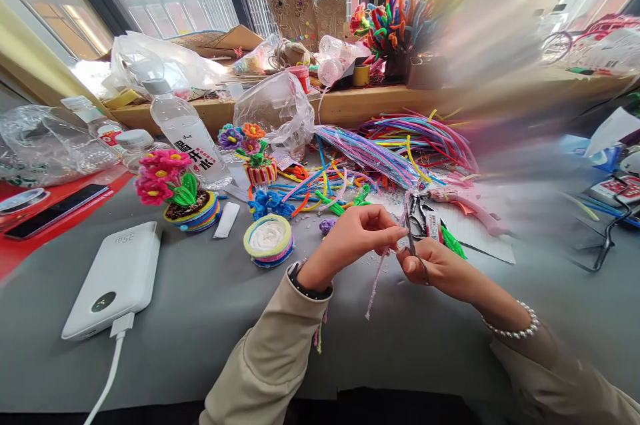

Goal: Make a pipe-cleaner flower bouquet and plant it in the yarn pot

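My left hand (357, 238) pinches a pale pink pipe cleaner (373, 291), whose lower end hangs down over the table. My right hand (440, 265) grips a pair of scissors (411, 231), blades pointing up, right beside my left fingertips and the pipe cleaner. Whether the blades touch the stem I cannot tell. Just left of my left hand lie a small purple pipe-cleaner piece (327, 227) and a round pot wrapped in coloured pipe cleaners (270, 240) with white filling. Behind my right hand are black-handled pliers (427, 215) and a pink glue gun (473, 205).
Bundles of pipe cleaners (370, 151) lie behind my hands. To the left stand a pink flower pot (193, 211), a smaller flower pot (260, 171), a water bottle (187, 135) and a white power bank (115, 278) with its cable. Blur covers the right side.
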### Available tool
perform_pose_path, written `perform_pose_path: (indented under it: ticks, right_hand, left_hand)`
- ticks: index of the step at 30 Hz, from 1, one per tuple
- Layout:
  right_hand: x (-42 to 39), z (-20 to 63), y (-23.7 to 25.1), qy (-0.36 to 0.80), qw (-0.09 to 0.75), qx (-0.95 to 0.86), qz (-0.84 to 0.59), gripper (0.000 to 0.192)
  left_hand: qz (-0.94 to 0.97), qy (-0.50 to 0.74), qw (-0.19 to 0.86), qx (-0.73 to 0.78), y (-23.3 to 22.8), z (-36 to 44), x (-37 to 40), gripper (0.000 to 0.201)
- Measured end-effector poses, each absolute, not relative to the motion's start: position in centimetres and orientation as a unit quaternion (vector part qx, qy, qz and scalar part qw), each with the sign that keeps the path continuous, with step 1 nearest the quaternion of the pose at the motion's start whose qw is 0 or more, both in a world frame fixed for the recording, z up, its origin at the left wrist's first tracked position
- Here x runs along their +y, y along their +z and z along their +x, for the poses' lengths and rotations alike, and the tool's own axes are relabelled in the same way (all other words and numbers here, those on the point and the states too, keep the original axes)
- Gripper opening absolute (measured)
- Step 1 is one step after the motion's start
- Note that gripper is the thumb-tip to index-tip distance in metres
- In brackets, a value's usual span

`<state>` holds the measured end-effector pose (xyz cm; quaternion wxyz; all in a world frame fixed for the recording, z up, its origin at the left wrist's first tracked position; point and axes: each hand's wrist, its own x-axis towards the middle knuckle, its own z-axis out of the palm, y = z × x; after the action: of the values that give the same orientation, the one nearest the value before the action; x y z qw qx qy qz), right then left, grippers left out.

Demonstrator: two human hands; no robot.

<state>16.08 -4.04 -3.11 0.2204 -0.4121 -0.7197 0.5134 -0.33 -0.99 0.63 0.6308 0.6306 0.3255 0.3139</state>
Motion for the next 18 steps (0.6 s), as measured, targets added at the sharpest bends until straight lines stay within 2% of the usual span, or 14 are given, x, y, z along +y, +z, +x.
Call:
perform_pose_path:
  ticks: [13, 18]
  right_hand:
    - [-4.16, 16.03, -2.63, 0.523, 0.239, -0.741, -0.347, 0.063]
    - [-4.22, 16.04, -2.30, 0.505, 0.212, -0.763, -0.343, 0.065]
  left_hand:
    - [0.621, 0.327, 0.635, 0.323, 0.63, -0.28, -0.98, 0.029]
    - [0.617, 0.324, 0.640, 0.323, 0.62, -0.30, -1.04, 0.029]
